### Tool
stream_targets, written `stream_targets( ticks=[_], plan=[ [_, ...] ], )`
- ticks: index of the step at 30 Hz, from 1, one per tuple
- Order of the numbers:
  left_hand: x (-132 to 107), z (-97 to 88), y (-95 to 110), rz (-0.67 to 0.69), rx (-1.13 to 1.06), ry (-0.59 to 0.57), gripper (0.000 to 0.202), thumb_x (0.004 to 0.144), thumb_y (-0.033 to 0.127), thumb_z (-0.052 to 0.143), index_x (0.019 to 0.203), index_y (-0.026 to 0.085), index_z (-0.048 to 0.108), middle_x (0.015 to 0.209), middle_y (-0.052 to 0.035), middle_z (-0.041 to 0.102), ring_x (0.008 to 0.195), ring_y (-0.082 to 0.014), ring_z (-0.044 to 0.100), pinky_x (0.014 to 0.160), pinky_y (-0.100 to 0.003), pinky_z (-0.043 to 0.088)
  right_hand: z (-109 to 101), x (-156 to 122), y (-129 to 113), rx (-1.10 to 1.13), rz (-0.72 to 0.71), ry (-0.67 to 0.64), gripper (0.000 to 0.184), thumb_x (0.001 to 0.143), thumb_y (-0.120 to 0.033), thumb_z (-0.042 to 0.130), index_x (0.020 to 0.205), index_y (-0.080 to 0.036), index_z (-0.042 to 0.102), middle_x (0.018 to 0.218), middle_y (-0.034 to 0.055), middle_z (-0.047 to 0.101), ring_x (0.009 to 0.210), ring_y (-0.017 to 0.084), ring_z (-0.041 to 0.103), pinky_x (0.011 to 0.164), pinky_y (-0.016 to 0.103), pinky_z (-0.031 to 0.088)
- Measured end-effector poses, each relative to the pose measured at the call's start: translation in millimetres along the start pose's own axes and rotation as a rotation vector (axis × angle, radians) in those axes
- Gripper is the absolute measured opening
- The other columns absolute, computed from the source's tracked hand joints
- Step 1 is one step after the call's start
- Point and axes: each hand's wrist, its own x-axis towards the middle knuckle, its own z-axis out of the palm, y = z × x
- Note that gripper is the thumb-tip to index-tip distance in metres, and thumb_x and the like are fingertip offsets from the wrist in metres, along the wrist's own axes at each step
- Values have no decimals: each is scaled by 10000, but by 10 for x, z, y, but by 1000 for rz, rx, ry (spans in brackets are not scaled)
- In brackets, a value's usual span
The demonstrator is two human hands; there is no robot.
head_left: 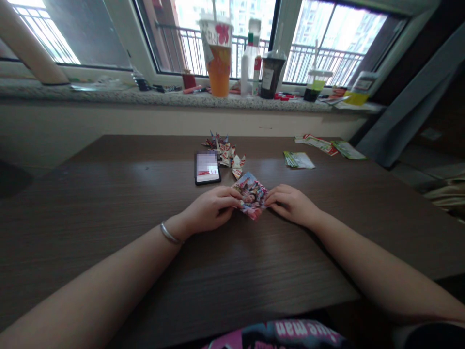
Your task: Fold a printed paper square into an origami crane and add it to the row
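A small square of colourful printed paper [251, 198] is held between both hands just above or on the brown table, turned so one corner points toward me. My left hand [214, 206], with a silver bangle on its wrist, has its thumb and fingers closed on the left corner. On the right corner, my right hand [290, 203] pinches with fingertips and thumb. Just beyond the paper lie several folded paper pieces [228, 154], pointed in shape, cream, red and blue. Left of them a black-edged phone [207, 167] rests on the table, its screen lit.
At the table's [109, 203] back right lie a stack of green-white paper sheets [298, 160] and more printed papers [321, 144]. On the stone windowsill [163, 99] stand a tall orange drink cup [219, 68], a dark drink cup [271, 75] and clear bottles [249, 68]. A grey curtain [410, 97] hangs at right.
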Motion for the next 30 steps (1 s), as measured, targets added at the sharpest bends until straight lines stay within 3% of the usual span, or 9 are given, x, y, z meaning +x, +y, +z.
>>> stream_targets(
  ticks=[5,11,18,21,30],
  plan=[
    [16,-23,25,30,15,-101,287,830,97,505,1034,204,676,1179,-81,634,1120,-202,572,1001,-389,466,-8,9,-7,-15,-10,-121,184,937,-262,507,978,-242,686,1021,31,716,966,158,641,878,325,486],
    [43,-6,42,39,47,-145,207,880,170,520,985,204,695,1167,-81,655,1126,-204,581,1010,-394,464,4,15,-6,-8,-33,-170,189,928,-294,536,1012,-264,703,1059,14,723,1014,150,647,918,326,488],
    [41,27,73,90,110,-219,380,885,164,512,1249,229,599,1318,-61,590,1295,-227,465,1102,-440,375,-20,28,-40,-74,-57,-222,194,915,-332,555,1002,-240,702,1096,28,711,1051,165,634,944,332,477],
    [49,36,99,101,147,-237,390,897,179,505,1273,251,584,1343,-47,573,1325,-233,431,1115,-457,350,-33,36,-62,-108,-83,-242,201,921,-327,540,997,-230,698,1098,35,707,1043,170,632,938,343,477],
    [74,39,154,88,201,-230,319,931,224,462,1212,206,614,1185,-71,662,1121,-218,577,978,-393,460,-20,50,-128,-144,-85,-206,196,923,-288,522,965,-227,704,1060,32,716,1000,165,641,895,324,489]
  ],
)
